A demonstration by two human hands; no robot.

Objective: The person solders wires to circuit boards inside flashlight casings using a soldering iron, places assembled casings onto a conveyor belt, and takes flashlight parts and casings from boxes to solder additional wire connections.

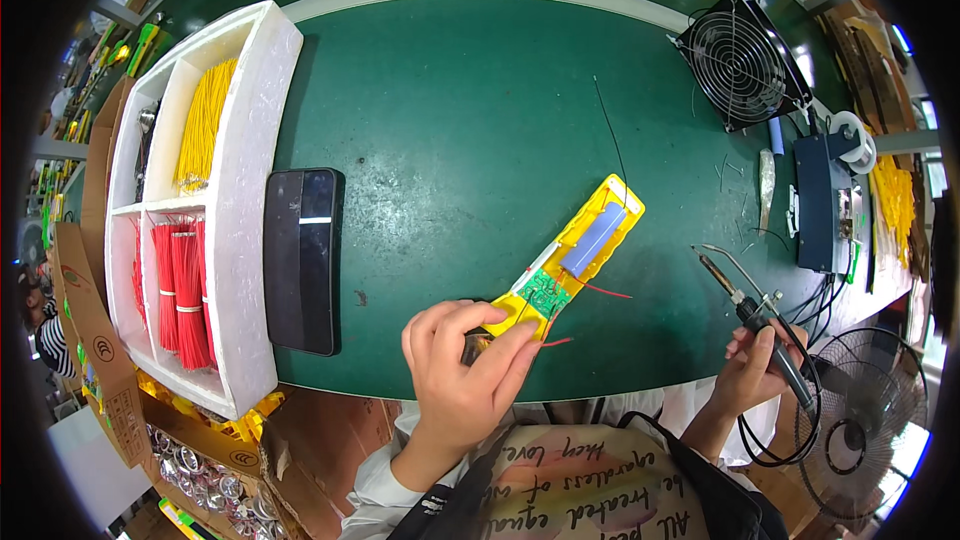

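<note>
The left hand [462, 372] pinches the yellow casing [605, 255] by its lower end, near the worktop [450, 140] edge; the right hand [752, 365] grips the iron [788, 372] — best kept clear of the blue cell [594, 239].

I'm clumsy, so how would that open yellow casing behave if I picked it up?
The yellow casing should feel fairly stiff, since it looks like moulded plastic. The blue cylinder in its far half may make that end heavier. The thin black wire trailing past it would probably bend or snag.
</note>
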